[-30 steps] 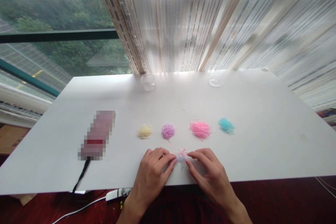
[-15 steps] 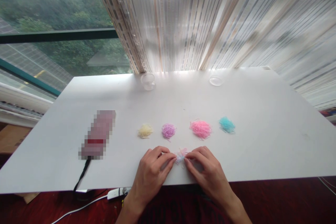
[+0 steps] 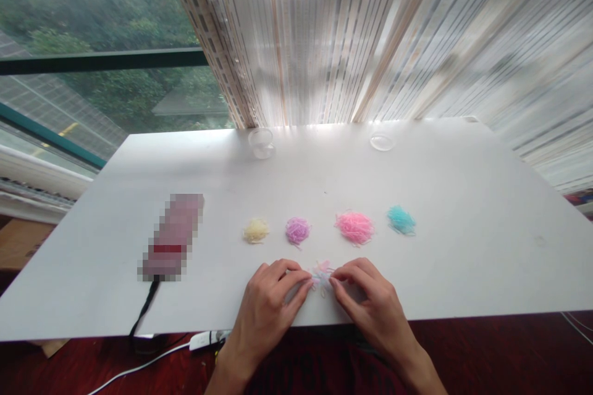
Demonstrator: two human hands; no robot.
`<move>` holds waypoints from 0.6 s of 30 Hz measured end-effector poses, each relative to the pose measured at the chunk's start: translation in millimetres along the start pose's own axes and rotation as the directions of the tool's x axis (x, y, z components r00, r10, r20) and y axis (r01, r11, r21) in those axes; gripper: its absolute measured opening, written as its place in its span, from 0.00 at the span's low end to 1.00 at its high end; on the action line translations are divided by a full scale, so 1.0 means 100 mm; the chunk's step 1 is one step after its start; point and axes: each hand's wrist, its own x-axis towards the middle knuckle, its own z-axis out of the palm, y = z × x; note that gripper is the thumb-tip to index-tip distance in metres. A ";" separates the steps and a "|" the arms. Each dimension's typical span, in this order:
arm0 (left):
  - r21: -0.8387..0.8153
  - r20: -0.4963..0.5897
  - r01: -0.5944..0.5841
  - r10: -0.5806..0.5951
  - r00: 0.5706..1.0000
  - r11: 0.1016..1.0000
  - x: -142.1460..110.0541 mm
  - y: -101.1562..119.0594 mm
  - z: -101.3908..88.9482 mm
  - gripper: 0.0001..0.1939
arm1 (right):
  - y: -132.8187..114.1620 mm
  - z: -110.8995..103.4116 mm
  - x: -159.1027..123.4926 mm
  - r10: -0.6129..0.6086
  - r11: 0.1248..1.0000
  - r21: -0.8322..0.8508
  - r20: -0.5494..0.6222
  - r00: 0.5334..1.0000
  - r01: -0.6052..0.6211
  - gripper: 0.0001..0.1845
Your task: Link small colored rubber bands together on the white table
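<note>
A small mixed pile of thin coloured bands (image 3: 321, 274) lies near the front edge of the white table (image 3: 463, 241). My left hand (image 3: 269, 305) rests on the table just left of it, fingers curled with the tips at the pile. My right hand (image 3: 365, 302) sits just right of it, fingertips pinched at the pile's edge. Behind them, in a row, lie a yellow pile (image 3: 256, 230), a purple pile (image 3: 297, 230), a larger pink pile (image 3: 354, 226) and a teal pile (image 3: 401, 220).
A blurred reddish flat device (image 3: 172, 236) with a black cable lies at the left. A clear small cup (image 3: 261, 142) and a clear lid (image 3: 382, 141) stand at the far edge, before a striped curtain. A window is at the left.
My right fingertips have drawn in a little closer to the mixed pile. The sorted piles have not moved.
</note>
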 end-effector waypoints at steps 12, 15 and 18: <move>-0.059 -0.020 -0.072 0.071 0.997 0.996 0.13 0.13 0.00 0.08 | 0.02 0.02 -0.02 -0.043 0.998 0.035 -0.012 0.999 0.043 0.05; -0.067 -0.034 -0.071 0.068 0.997 0.995 0.12 0.13 0.02 0.07 | 0.01 0.02 -0.02 -0.049 0.998 0.037 -0.028 0.998 0.050 0.05; -0.081 -0.039 -0.067 0.064 0.997 0.994 0.11 0.14 0.05 0.08 | -0.01 0.04 -0.02 -0.050 0.998 0.044 -0.044 0.998 0.052 0.04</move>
